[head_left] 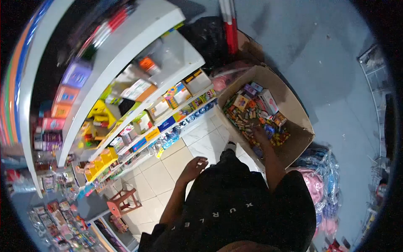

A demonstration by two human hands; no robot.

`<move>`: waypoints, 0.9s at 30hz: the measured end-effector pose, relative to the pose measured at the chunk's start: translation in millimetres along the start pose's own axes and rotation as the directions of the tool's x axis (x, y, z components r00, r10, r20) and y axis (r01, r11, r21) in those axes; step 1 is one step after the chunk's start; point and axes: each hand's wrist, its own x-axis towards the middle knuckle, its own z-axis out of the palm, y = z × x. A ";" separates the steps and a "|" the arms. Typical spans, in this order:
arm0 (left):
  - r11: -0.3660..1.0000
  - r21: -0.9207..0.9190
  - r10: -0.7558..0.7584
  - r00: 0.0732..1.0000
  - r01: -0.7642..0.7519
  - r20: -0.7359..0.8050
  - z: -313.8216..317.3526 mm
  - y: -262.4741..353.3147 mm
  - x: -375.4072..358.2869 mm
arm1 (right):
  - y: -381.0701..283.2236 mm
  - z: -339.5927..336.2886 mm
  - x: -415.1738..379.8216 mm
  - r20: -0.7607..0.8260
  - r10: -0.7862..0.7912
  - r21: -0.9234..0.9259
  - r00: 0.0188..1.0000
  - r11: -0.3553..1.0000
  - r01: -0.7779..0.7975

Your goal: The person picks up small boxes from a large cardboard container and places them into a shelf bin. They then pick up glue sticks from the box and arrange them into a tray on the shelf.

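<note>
My right hand (pixel 260 133) reaches down into a large open cardboard box (pixel 296 138). Its fingers blend in with a heap of small colourful packets and little boxes (pixel 247 113), so I cannot see whether they grip any. Among the heap, a white and pink carton (pixel 268 102) leans by the box's far side. My left hand (pixel 193 169) hangs over the tiled floor near my body, its fingers loosely bent with nothing visible in them.
White shelves (pixel 168 63) with packaged goods curve along the left. A reddish-brown stool (pixel 124 201) stands on the tiles (pixel 161 172). Plastic-wrapped pink and blue goods (pixel 321 185) lie right of the box. Behind it are a black bag (pixel 205 38) and red-white poles (pixel 230 31).
</note>
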 end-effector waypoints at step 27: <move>-0.215 -0.965 0.051 0.985 -0.153 -0.167 7.3 -95.9 -116.9 | -279.7 284.9 -282.4 0.718 -0.045 0.106 0.695 0.993 -0.045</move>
